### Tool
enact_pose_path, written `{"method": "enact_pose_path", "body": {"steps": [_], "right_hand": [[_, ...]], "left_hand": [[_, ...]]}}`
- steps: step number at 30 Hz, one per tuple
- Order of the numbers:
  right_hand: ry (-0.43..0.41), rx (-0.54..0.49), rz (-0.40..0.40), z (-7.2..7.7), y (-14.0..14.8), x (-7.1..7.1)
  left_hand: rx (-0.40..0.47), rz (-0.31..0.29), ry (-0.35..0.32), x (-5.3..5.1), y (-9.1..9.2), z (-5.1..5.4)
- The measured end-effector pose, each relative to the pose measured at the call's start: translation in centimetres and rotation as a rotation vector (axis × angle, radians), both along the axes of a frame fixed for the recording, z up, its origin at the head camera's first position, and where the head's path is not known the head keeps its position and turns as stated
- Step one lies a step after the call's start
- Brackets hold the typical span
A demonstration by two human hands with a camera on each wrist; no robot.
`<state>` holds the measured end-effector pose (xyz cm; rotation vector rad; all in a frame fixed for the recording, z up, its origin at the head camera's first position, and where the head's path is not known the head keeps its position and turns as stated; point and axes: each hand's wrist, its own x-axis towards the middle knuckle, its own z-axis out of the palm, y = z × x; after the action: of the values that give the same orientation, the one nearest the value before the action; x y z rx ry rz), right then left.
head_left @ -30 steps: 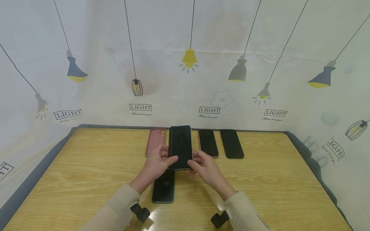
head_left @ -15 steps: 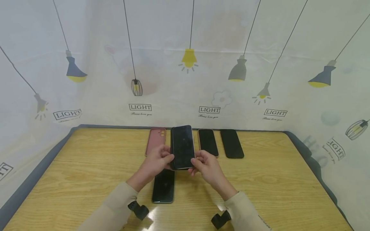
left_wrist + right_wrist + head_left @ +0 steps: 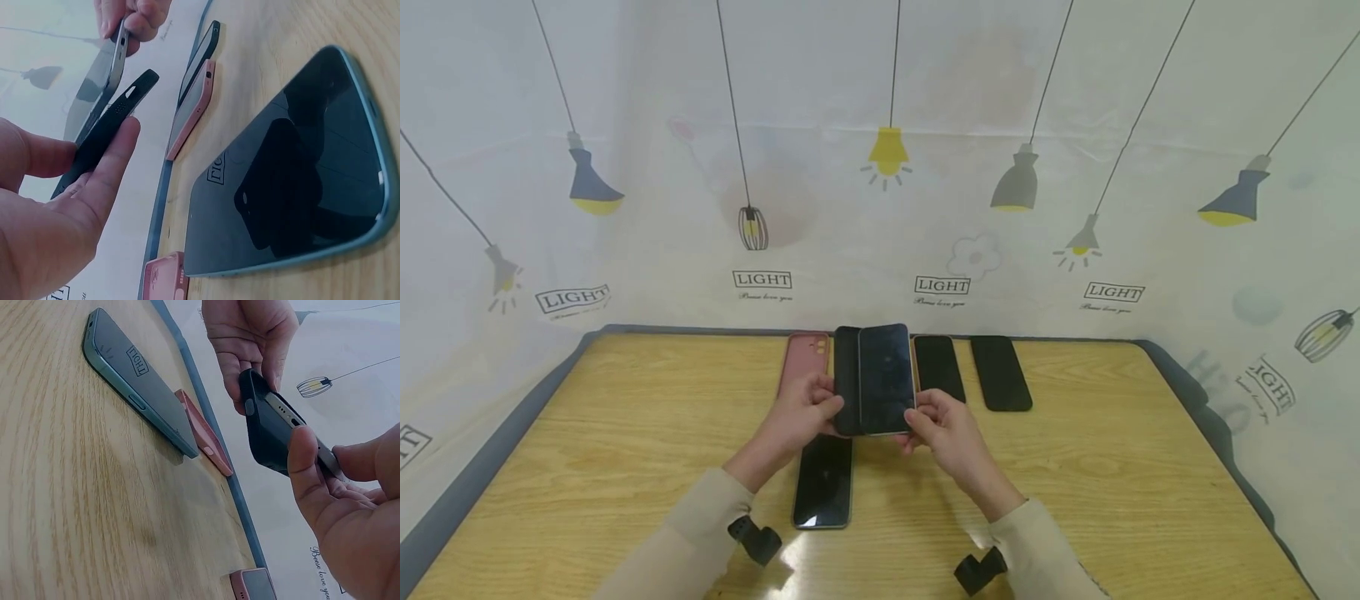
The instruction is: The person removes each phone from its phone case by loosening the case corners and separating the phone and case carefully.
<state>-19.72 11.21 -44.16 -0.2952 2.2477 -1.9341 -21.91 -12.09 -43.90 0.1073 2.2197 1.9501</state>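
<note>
My left hand (image 3: 801, 412) pinches a black phone case (image 3: 847, 383) by its left edge, thumb on the inner side. With thumb and fingers, my right hand (image 3: 951, 425) grips the lower right edge of a phone (image 3: 887, 379), dark screen up. The phone overlaps the right part of the case, raised above the table. In the left wrist view a gap shows between the near ends of the phone (image 3: 117, 65) and the case (image 3: 109, 128). From the right wrist, the phone's silver edge (image 3: 284, 411) lies along the case (image 3: 259, 428).
Below the hands a phone with a teal edge (image 3: 822, 487) lies on the wooden table (image 3: 647, 433). A pink phone case (image 3: 803, 360) lies behind the left hand. To the right are a phone with a pink edge (image 3: 942, 368) and a black phone-shaped item (image 3: 1002, 373).
The phone has slid right out of the black case, baring a strip of the case on the left. My right hand moved slightly right with the phone; my left drew slightly left with the case.
</note>
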Motion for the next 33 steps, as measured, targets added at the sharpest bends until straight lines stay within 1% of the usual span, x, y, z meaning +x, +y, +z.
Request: {"method": "enact_pose_path", "body": {"steps": [2,6,9,15,18,20,22,24,30,33], "right_hand": [[-0.007,0.0,-0.011,0.0,0.1,0.1],[-0.012,0.0,-0.026,0.0,0.3,0.4],[-0.008,-0.003,-0.02,0.0,0.5,0.6],[0.0,-0.011,-0.006,-0.2,1.2,1.1],[-0.003,-0.013,-0.003,-0.2,1.5,1.4],[-0.008,-0.025,0.002,-0.3,1.8,1.6],[-0.02,-0.037,0.005,-0.5,2.0,1.8],[-0.036,-0.052,0.008,-0.6,2.2,2.0],[-0.092,-0.049,-0.003,-1.1,2.7,2.6],[-0.108,-0.027,-0.004,-1.4,2.8,2.9]], "left_hand": [[-0.017,-0.002,0.007,-0.1,-0.2,0.0],[-0.072,0.013,0.018,-0.4,-0.5,-0.1],[-0.111,0.035,0.016,-0.8,-0.7,-0.2],[-0.172,0.055,0.015,-1.7,-1.2,-0.1],[-0.163,0.054,0.0,-2.1,-1.4,-0.1],[-0.141,0.054,-0.015,-2.4,-1.5,0.0],[-0.131,0.057,-0.028,-2.8,-1.5,0.0],[-0.144,0.065,-0.034,-3.2,-1.6,-0.1],[-0.256,0.084,-0.013,-4.0,-1.6,0.0],[-0.272,0.081,0.0,-4.4,-1.5,0.1]]}}
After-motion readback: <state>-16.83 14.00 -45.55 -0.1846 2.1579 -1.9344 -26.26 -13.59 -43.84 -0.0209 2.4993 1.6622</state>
